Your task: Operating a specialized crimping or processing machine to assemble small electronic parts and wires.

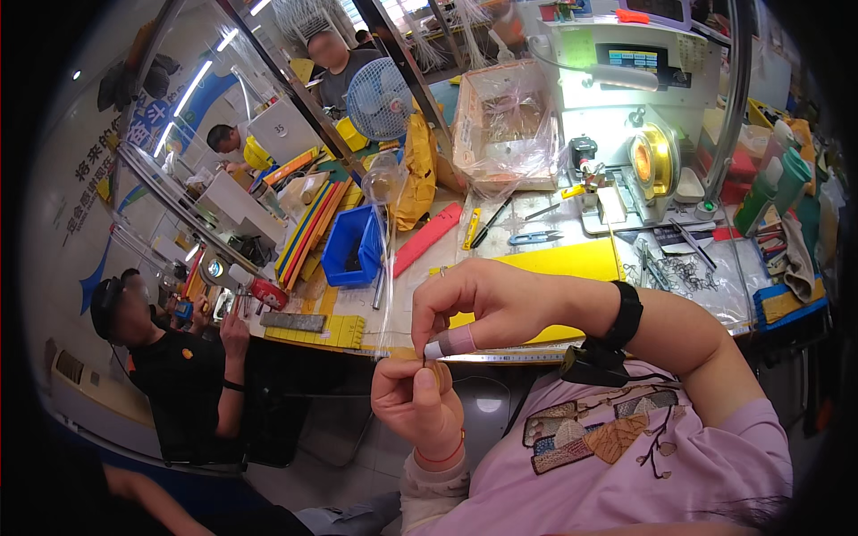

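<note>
My left hand point(416, 404) is raised just off the table's front edge, thumb and fingers pinched together. My right hand point(492, 304) reaches in from the right, bent over at the wrist, and its fingertips meet the left ones. A white and pink finger cover point(451, 342) wraps one of its digits. Whatever lies between the fingertips is too small and too hidden to name; only a thin dark sliver shows there. Just behind the hands are a yellow mat point(563, 268) and a tape-measure strip point(509, 356) along the table edge.
Behind lie a blue bin point(351, 247), red strip point(429, 239), small snips point(534, 238) and a yellow-handled cutter point(471, 229). A lit machine with a yellow spool point(652, 161) stands back right, near loose wire pieces point(688, 273). A co-worker point(188, 375) sits at left.
</note>
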The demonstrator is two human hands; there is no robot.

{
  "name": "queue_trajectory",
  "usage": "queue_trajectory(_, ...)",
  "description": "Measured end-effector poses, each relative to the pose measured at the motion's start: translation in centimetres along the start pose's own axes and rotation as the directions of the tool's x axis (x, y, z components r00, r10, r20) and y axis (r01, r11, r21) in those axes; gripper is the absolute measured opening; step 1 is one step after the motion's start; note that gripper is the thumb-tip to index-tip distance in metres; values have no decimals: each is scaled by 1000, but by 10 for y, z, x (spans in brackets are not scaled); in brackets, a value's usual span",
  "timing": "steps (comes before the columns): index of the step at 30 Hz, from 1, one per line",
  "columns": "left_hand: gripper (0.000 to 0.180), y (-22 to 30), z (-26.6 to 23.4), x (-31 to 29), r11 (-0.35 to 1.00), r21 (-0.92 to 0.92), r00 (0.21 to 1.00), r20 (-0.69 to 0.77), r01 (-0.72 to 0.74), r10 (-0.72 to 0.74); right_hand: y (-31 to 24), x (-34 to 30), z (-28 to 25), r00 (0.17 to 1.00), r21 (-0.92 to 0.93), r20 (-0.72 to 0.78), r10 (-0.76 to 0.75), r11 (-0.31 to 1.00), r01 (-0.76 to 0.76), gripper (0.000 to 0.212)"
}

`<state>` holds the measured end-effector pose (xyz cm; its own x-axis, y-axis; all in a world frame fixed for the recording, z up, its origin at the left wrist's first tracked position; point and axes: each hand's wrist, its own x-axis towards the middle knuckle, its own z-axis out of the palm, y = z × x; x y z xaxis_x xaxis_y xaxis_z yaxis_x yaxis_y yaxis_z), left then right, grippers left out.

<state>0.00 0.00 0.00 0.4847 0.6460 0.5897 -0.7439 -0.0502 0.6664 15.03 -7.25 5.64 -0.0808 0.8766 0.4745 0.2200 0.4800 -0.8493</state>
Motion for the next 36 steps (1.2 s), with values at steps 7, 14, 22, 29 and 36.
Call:
queue_trajectory(7, 15, 0, -2, 1, 1000, -28, 1000, -29, -2, 1, -2, 2, 1, 1000, -28, -5, 6, 1000, -6, 14)
queue_trajectory(14, 15, -1, -2, 2, 999, -48, 998, -56, 3, -6, -2, 1, 1, 1000, -41, -15, 15, 999, -16, 14)
queue_trajectory(22, 14, 1, -4, 1, 991, -119, 996, -47, 68, -74, -6, 2, 0, 999, -91, -4, 42, 995, -42, 14)
queue_trajectory(29, 13, 1, -5, 0, 990, -128, 997, -40, 63, -69, -7, 2, 2, 998, -63, -6, 62, 996, -63, 15)
queue_trajectory(36, 13, -3, 3, 3, 993, -106, 999, 1, 52, -53, -6, -1, -4, 999, -55, -17, 49, 997, -49, 16)
